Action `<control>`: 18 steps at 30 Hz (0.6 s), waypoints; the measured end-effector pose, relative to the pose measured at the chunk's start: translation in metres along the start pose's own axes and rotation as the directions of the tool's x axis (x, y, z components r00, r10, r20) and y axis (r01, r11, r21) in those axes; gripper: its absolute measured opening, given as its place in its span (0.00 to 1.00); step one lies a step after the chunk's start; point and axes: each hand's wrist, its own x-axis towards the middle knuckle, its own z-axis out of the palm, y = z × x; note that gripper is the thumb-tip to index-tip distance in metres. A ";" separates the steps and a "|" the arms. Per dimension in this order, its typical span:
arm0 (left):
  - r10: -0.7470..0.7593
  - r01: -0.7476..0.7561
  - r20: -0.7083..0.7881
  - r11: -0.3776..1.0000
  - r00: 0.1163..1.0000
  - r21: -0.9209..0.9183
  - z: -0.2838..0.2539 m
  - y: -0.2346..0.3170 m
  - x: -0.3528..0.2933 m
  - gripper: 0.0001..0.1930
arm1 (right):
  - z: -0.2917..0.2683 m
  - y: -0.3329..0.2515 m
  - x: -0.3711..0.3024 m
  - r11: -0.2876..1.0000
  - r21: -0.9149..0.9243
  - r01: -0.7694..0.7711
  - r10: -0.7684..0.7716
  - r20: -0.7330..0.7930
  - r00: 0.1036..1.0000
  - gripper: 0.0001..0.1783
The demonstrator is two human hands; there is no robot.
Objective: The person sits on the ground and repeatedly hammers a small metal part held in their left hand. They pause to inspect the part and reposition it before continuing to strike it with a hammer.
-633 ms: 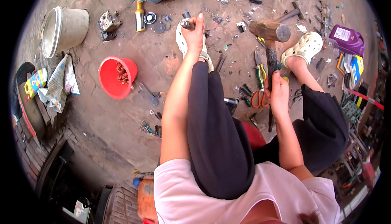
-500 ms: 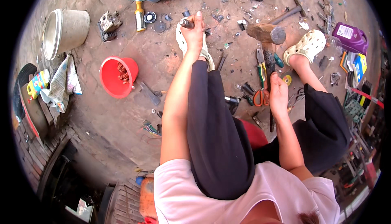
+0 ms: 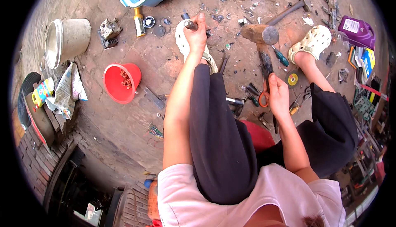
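R hand [image 3: 279, 96] on hammer [image 3: 262, 50], L hand [image 3: 197, 39] on metal rod [image 3: 191, 25], both nr your left shoe [image 3: 181, 43].
Your R fingers are wrapped round the hammer's handle, right of & below the shoe in view; its head hangs just to the shoe's right. Prob. top-heavy, handle stiff: hold firmly, low down, as you do. Your L fingers curl round the rod, over the shoe in view; prob. rigid, dense, poss. slippery, so grip clear of the bare end. Vs 0.6 s ago: hammer head's nearer the shoe, handle leans more that way, & the screwdriver [image 3: 281, 56] right of the shoe shows clear of it.
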 end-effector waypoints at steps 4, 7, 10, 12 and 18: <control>-0.019 0.019 0.006 0.998 1.000 0.066 0.002 -0.002 -0.003 0.20 | 0.001 -0.001 0.001 0.999 0.019 -0.035 0.035 -0.007 0.999 0.27; 0.023 -0.025 0.015 0.993 1.000 0.116 0.016 0.008 -0.007 0.21 | 0.003 -0.011 0.004 0.999 0.032 -0.016 0.016 -0.007 1.000 0.27; 0.073 -0.080 0.049 0.982 0.996 0.171 0.012 0.008 -0.009 0.21 | 0.007 -0.041 0.000 0.990 0.070 0.119 -0.121 0.021 0.992 0.26; 0.066 -0.076 0.060 0.981 0.996 0.176 0.013 0.009 -0.011 0.22 | 0.008 -0.075 -0.007 0.946 0.111 0.305 -0.309 0.027 0.951 0.25; 0.011 -0.027 0.109 0.989 0.994 0.148 0.017 0.010 -0.015 0.15 | 0.022 -0.096 -0.020 0.701 0.210 0.681 -0.689 -0.045 0.723 0.36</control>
